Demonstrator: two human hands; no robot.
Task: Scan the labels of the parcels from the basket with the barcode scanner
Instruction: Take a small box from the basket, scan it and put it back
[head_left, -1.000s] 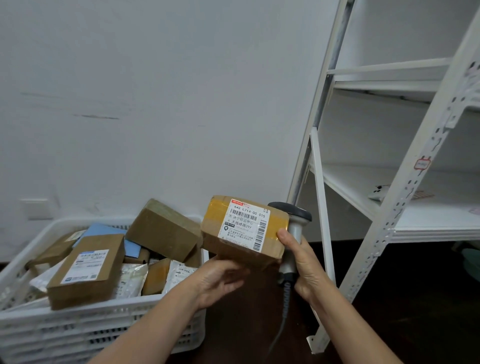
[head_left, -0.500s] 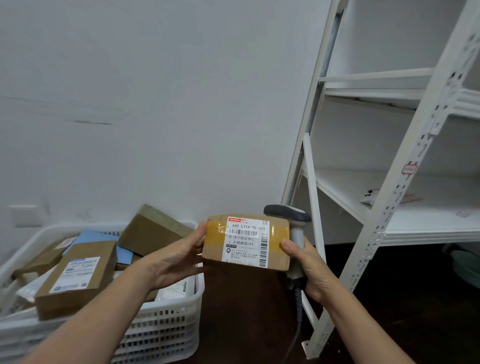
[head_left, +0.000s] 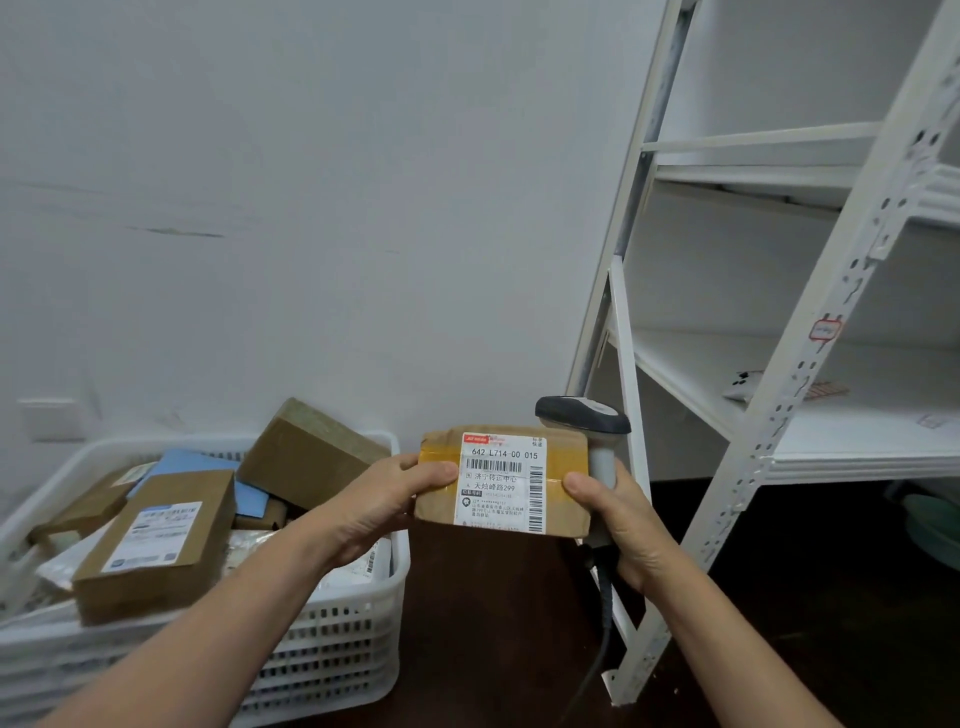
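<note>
The person stands with both forearms stretched out in front, holding a small brown parcel (head_left: 501, 480) level between the two hands, above the dark floor just to the right of the basket (head_left: 332, 649). The left hand (head_left: 379, 512) comes in from the lower left, wrist slightly bent, its thumb laid across the parcel's front edge and the other fingers curled behind the left end, gripping it firmly. The right hand (head_left: 626, 525) is wrapped around the grey handle of the barcode scanner (head_left: 589, 421), which stands upright behind the parcel's right end with its dark head pointing left; the thumb of the same hand presses against the parcel's right side. The parcel's white label (head_left: 501, 486) faces the person, its barcodes plain to see. The scanner's cable (head_left: 597, 660) hangs down below the right wrist. In the white basket lie more boxes, among them a box with a label (head_left: 156, 545). A white shelf rack (head_left: 810, 374) stands to the right.
</note>
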